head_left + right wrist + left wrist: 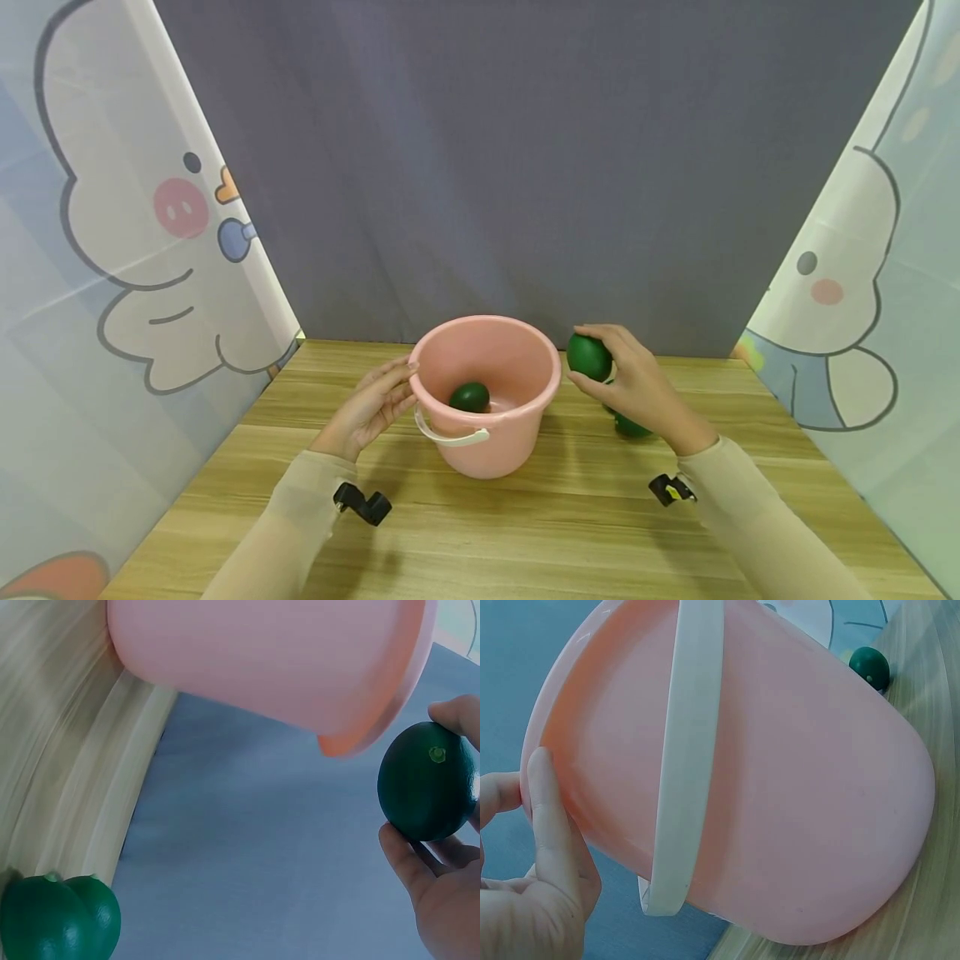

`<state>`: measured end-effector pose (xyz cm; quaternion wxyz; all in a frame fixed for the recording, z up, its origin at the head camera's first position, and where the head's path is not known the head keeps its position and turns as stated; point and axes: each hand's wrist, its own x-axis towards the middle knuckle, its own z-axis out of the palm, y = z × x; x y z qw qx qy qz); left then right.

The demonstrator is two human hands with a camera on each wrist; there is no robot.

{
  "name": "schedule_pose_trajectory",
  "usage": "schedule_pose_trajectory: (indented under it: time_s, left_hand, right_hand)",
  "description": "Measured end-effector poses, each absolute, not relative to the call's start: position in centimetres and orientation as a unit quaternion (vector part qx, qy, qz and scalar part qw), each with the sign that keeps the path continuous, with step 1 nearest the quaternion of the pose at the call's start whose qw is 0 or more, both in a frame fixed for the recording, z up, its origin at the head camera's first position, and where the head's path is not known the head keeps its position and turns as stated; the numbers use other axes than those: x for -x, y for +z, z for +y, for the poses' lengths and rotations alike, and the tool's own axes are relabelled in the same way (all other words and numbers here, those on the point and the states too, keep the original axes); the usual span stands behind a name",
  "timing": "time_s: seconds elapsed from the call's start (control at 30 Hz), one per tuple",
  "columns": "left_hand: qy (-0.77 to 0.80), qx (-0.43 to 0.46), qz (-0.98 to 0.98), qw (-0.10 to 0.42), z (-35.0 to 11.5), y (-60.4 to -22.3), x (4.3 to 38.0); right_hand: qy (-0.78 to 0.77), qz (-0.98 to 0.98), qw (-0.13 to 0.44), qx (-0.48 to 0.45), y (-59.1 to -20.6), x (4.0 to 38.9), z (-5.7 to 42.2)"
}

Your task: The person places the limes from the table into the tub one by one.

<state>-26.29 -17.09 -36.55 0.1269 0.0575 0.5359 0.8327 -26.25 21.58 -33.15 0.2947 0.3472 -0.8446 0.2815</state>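
A pink bucket [483,446] with a white handle [450,435] stands upright on the table. At its left side my left hand [378,408] pinches the rim between thumb and fingers, with fingertips on both sides of the edge in the left wrist view. One dark green avocado [470,397] lies inside the bucket. To the right of the rim, my right hand [633,375] grips another smooth green avocado [426,781] between thumb and fingers, raised above the table at about rim height. Its small pale stem mark faces the right wrist camera.
Two more green avocados [60,919] lie side by side on the wooden table [480,542], partly hidden under my right hand in the head view. A grey cloth [480,167] hangs behind the table. Cartoon-printed curtains [135,292] flank both sides.
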Motion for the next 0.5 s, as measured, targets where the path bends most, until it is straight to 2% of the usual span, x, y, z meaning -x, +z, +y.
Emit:
schedule_pose_trajectory:
  time_s: [0.5]
  left_hand:
    - [0.835, -0.048, 0.534, 0.127, -16.9, -36.5, 26.4]
  right_hand:
    - [0.307, -0.837, 0.281, -0.355, -32.5, 26.5, 20.0]
